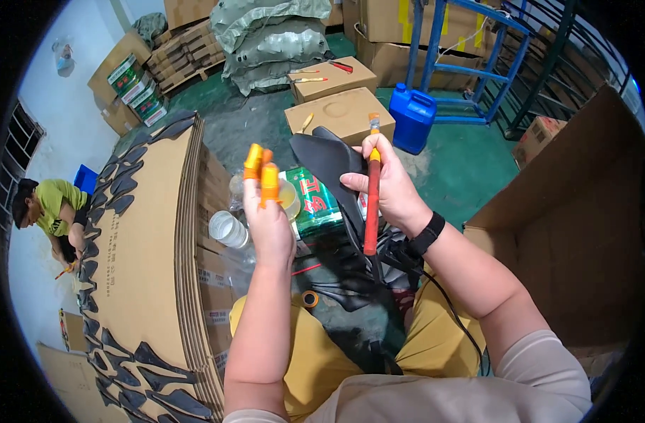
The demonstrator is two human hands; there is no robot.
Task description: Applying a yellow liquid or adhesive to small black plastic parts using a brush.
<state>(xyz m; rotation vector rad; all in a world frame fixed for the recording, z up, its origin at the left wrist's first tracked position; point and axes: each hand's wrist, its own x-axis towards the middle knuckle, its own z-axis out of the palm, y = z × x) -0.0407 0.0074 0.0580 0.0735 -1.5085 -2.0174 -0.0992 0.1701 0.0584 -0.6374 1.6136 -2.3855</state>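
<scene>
My right hand (pixel 395 187) grips a paintbrush (pixel 371 218) with a red and yellow handle, bristles up. The same hand pinches a black piece shaped like a bicycle saddle (pixel 325 163) between thumb and fingers. My left hand (pixel 271 229) is raised left of that piece, fingers stretched out and holding nothing; orange and yellow finger covers (pixel 269 182) sit on several fingertips. Just behind it are a clear plastic cup (pixel 228 229) with pale contents and a tub (pixel 289 199) of yellowish liquid. A green printed box (pixel 314 210) stands behind the black piece.
To the left, stacked cardboard sheets (pixel 153 240) carry rows of similar black pieces (pixel 123 185); a person (pixel 58 208) crouches beyond. Ahead stand cardboard boxes (pixel 340 116), a blue jug (pixel 412 118) and a blue metal frame (pixel 453 70). A large open carton (pixel 569 247) rises at right.
</scene>
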